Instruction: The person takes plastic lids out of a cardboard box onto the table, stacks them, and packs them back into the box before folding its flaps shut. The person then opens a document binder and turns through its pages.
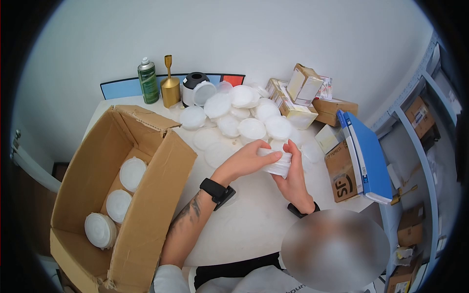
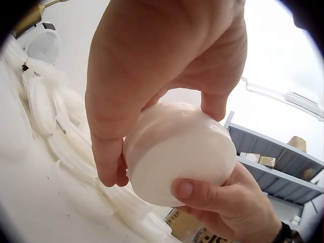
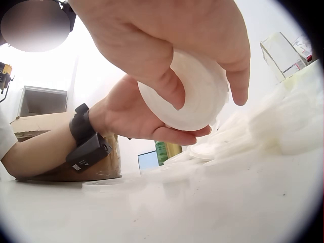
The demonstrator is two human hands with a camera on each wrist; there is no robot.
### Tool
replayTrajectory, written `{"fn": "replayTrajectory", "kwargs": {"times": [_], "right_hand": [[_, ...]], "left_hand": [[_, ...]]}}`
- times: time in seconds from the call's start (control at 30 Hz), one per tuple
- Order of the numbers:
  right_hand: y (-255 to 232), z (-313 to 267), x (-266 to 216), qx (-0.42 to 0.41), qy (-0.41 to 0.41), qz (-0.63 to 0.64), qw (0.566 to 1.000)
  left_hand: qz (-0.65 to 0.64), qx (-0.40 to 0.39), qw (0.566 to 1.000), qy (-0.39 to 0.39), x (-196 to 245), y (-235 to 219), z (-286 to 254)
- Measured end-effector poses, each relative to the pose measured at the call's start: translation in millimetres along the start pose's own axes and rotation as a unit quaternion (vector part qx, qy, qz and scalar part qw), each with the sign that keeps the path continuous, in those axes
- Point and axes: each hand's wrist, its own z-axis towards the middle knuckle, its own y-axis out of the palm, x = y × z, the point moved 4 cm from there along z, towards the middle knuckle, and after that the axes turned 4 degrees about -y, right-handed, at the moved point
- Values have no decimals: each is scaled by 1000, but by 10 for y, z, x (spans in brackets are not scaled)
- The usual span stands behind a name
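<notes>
Head view: both hands meet above the white table [image 1: 254,219], gripping one stack of white lids [image 1: 276,162] between them — the left hand [image 1: 246,161] curled over its near side, the right hand [image 1: 294,178] cupping it from beneath. A heap of loose lids [image 1: 244,115] lies just behind, and the cardboard box [image 1: 161,195] with three lid stacks stands to the left.

Left wrist view: the left hand's [image 2: 162,76] fingers and thumb wrap the stack's [image 2: 177,157] rim — the right thumb presses below.

Right wrist view: the right hand's [image 3: 172,45] fingers curl round the stack [image 3: 195,93], held clear of the table.
</notes>
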Motion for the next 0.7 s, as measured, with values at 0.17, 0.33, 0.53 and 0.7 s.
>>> {"fn": "replayTrajectory", "kwargs": {"times": [0.17, 0.33, 0.53, 0.7], "right_hand": [[17, 22, 34, -7, -3, -2, 1000], [12, 51, -6, -1, -7, 0, 1000], [-94, 87, 173, -37, 110, 99, 988], [-270, 276, 34, -30, 192, 282, 940]], "left_hand": [[-9, 24, 998, 49, -38, 45, 10], [-46, 28, 998, 32, -17, 22, -3], [88, -9, 989, 122, -25, 20, 42], [-85, 0, 991, 103, 58, -69, -83]]}}
